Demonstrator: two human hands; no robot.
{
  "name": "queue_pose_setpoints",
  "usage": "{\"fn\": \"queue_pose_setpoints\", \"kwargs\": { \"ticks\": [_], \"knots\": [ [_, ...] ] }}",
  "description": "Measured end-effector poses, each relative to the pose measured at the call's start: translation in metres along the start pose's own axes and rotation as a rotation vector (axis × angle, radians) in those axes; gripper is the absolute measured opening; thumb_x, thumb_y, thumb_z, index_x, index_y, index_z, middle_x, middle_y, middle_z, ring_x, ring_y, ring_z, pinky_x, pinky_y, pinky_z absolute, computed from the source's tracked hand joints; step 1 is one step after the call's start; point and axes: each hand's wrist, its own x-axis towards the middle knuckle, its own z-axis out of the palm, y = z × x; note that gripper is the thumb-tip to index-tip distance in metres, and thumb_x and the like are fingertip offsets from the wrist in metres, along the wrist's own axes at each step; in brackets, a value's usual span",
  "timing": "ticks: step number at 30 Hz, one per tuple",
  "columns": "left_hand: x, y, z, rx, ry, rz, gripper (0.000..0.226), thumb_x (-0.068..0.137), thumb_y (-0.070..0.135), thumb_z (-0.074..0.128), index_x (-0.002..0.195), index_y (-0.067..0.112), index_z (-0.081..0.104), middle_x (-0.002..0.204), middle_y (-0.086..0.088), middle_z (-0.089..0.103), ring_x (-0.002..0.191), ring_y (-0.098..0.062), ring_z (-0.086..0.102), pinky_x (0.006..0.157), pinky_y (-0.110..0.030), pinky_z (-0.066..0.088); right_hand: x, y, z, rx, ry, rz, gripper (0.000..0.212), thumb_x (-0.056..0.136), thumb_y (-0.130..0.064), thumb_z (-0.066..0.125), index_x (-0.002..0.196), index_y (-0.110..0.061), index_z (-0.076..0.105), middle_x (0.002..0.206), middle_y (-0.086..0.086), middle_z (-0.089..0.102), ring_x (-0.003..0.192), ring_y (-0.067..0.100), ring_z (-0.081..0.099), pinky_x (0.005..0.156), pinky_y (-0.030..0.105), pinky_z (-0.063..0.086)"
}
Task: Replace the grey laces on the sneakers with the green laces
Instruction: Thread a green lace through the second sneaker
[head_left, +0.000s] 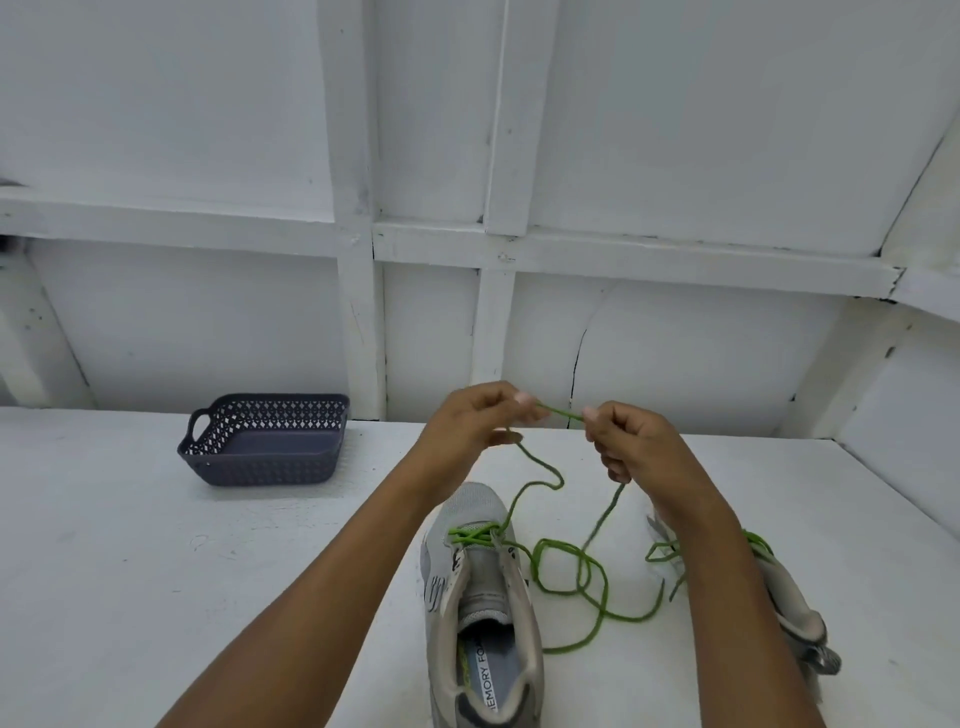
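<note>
A grey sneaker (483, 613) stands on the white table, toe pointing away from me, with a green lace (571, 582) threaded through its lowest eyelets. Both lace ends rise from the shoe to my hands, and slack lies looped on the table to the shoe's right. My left hand (478, 421) and my right hand (628, 441) are raised above the toe, each pinching the green lace, with a short stretch held taut between them. A second grey sneaker (795, 618) lies at the right, partly hidden by my right forearm, with green lace on it too.
A dark grey perforated plastic basket (265, 441) sits at the back left of the white table (156, 571), with nothing visible inside. A white panelled wall rises right behind the table, and the table's right edge slants in near the second sneaker.
</note>
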Motion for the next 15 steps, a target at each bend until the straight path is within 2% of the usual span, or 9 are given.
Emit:
{"fn": "queue_pose_setpoints", "kwargs": {
  "ticks": [2, 3, 5, 7, 9, 11, 13, 15],
  "knots": [
    [0.002, 0.007, -0.010, -0.405, 0.038, -0.030, 0.029, 0.097, 0.017, 0.051, 0.069, 0.011, 0.058, 0.102, -0.014, 0.073, 0.106, -0.026, 0.066, 0.094, -0.046, 0.051, 0.001, 0.001, -0.004, 0.065, 0.026, -0.007, 0.037, 0.091, -0.039, 0.061, 0.071, -0.010, 0.051, 0.059, -0.002, 0.034, 0.054, 0.014, 0.029, 0.051, 0.024, 0.028],
    [0.003, 0.010, -0.017, -0.585, 0.054, -0.044, 0.031, 0.095, 0.018, 0.050, 0.064, 0.012, 0.056, 0.095, -0.015, 0.073, 0.102, -0.029, 0.068, 0.093, -0.047, 0.053, 0.002, 0.002, -0.005, 0.094, 0.040, -0.008, 0.036, 0.093, -0.036, 0.060, 0.072, -0.008, 0.051, 0.060, -0.001, 0.036, 0.056, 0.015, 0.031, 0.052, 0.024, 0.030],
    [0.005, 0.013, -0.028, -0.805, 0.125, -0.064, 0.032, 0.089, 0.020, 0.053, 0.058, 0.014, 0.052, 0.070, -0.008, 0.067, 0.076, -0.025, 0.068, 0.077, -0.038, 0.058, 0.002, 0.006, -0.007, 0.172, 0.061, -0.011, 0.034, 0.092, -0.034, 0.060, 0.075, -0.006, 0.052, 0.061, 0.002, 0.043, 0.058, 0.016, 0.039, 0.053, 0.025, 0.036],
    [0.008, 0.011, -0.035, -0.883, 0.232, -0.102, 0.032, 0.087, 0.021, 0.056, 0.057, 0.017, 0.046, 0.053, 0.000, 0.046, 0.050, -0.015, 0.050, 0.055, -0.027, 0.049, 0.003, 0.009, -0.008, 0.287, 0.081, -0.001, 0.035, 0.084, -0.039, 0.063, 0.074, -0.007, 0.054, 0.065, 0.005, 0.053, 0.062, 0.017, 0.048, 0.055, 0.027, 0.041],
    [0.012, 0.002, -0.043, -0.837, 0.346, -0.155, 0.037, 0.090, 0.019, 0.054, 0.057, 0.019, 0.039, 0.049, 0.003, 0.032, 0.042, -0.010, 0.031, 0.044, -0.022, 0.034, 0.004, 0.010, -0.011, 0.411, 0.113, 0.021, 0.035, 0.078, -0.042, 0.067, 0.071, -0.010, 0.054, 0.069, 0.006, 0.059, 0.065, 0.016, 0.055, 0.055, 0.027, 0.046],
    [0.016, -0.010, -0.052, -0.691, 0.463, -0.197, 0.043, 0.094, 0.017, 0.053, 0.055, 0.021, 0.035, 0.048, 0.005, 0.027, 0.039, -0.008, 0.022, 0.039, -0.021, 0.024, 0.006, 0.012, -0.016, 0.515, 0.155, 0.040, 0.030, 0.079, -0.036, 0.066, 0.070, -0.011, 0.052, 0.070, 0.007, 0.063, 0.066, 0.017, 0.059, 0.055, 0.027, 0.048],
    [0.016, -0.021, -0.059, -0.465, 0.583, -0.224, 0.042, 0.094, 0.015, 0.053, 0.056, 0.021, 0.035, 0.051, 0.004, 0.027, 0.042, -0.009, 0.019, 0.041, -0.023, 0.018, 0.008, 0.015, -0.020, 0.595, 0.188, 0.044, 0.026, 0.082, -0.030, 0.064, 0.069, -0.011, 0.051, 0.071, 0.008, 0.065, 0.067, 0.019, 0.060, 0.055, 0.027, 0.051],
    [0.015, -0.032, -0.063, -0.221, 0.689, -0.238, 0.038, 0.094, 0.012, 0.053, 0.060, 0.020, 0.036, 0.054, 0.003, 0.030, 0.045, -0.010, 0.021, 0.043, -0.024, 0.019, 0.010, 0.018, -0.025, 0.675, 0.208, 0.056, 0.024, 0.079, -0.029, 0.064, 0.068, -0.012, 0.051, 0.075, 0.006, 0.070, 0.068, 0.017, 0.063, 0.057, 0.028, 0.054]
  ]
}}
